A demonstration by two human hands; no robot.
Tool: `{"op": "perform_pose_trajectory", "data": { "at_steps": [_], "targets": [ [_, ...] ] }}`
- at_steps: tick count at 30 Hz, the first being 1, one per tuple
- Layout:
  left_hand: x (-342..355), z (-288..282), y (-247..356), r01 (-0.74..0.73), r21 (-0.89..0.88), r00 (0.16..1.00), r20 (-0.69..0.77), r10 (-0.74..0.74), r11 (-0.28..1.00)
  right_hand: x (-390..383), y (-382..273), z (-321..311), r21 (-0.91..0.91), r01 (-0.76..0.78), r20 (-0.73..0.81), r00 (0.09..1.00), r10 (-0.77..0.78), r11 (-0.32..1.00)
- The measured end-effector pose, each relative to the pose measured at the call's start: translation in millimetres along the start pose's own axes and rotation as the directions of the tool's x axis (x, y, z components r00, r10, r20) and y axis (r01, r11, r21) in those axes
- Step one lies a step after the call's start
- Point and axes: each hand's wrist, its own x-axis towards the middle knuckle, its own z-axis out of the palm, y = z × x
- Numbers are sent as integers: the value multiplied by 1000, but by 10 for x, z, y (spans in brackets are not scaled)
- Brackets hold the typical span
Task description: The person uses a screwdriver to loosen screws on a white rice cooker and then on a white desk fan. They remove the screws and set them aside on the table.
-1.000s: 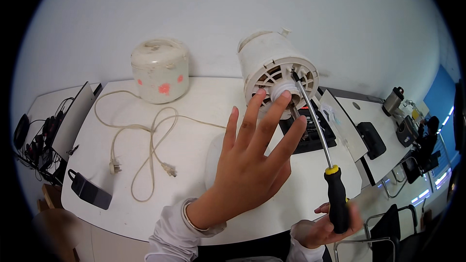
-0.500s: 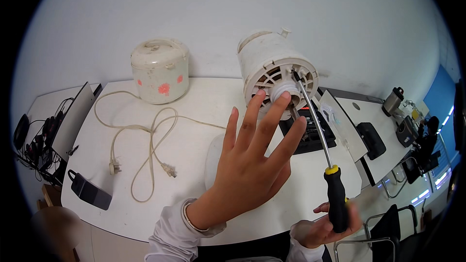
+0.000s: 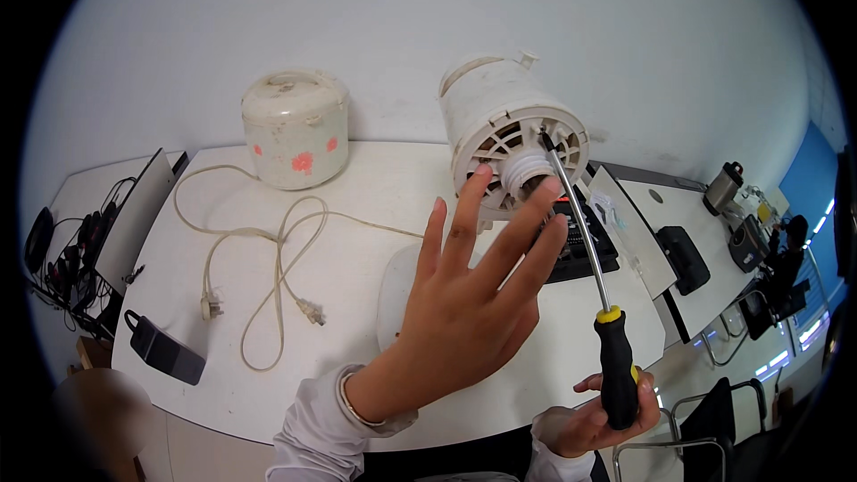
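Note:
A white rice cooker (image 3: 500,125) lies on its side on the white table (image 3: 357,214), its vented underside facing me. My left hand (image 3: 473,303) is raised with fingers spread, fingertips reaching up to that underside. My right hand (image 3: 598,415) grips the black and yellow handle of a long screwdriver (image 3: 585,259); its metal tip rests at the upper part of the underside.
A second white rice cooker with pink flowers (image 3: 295,129) stands upright at the back left. A white power cord (image 3: 268,259) loops across the table. A black adapter (image 3: 161,353) lies at the left front edge. Black devices (image 3: 683,254) lie on the table to the right.

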Motion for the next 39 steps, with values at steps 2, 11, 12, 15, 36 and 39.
{"op": "perform_pose_trajectory", "data": {
  "at_steps": [2, 11, 12, 15, 36, 39],
  "targets": [
    [-2, 5, -1, -21, 13, 1000, 8, 21, 1000, 14, -13, 1, 7, -1, 8, 1000, 1, 1000],
    [7, 14, -26, -39, -90, 999, -4, 39, 995, 78, -147, -59, -46, 42, 130, 991, -36, 998],
    [9, 15, -25, -41, -90, 999, -6, 40, 995, 92, -155, -69, -37, 53, 147, 988, -47, 998],
    [16, 20, -21, -48, -93, 999, -12, 47, 994, 126, -161, -71, -39, 82, 171, 983, -74, 996],
    [19, 76, -28, -74, -197, 989, -138, 47, 978, 436, -501, -329, -29, 97, 375, 923, -79, 995],
    [17, 74, -25, -66, -222, 989, -142, 35, 973, 242, -379, -231, 64, -80, 115, 991, 72, 995]
  ]
}}
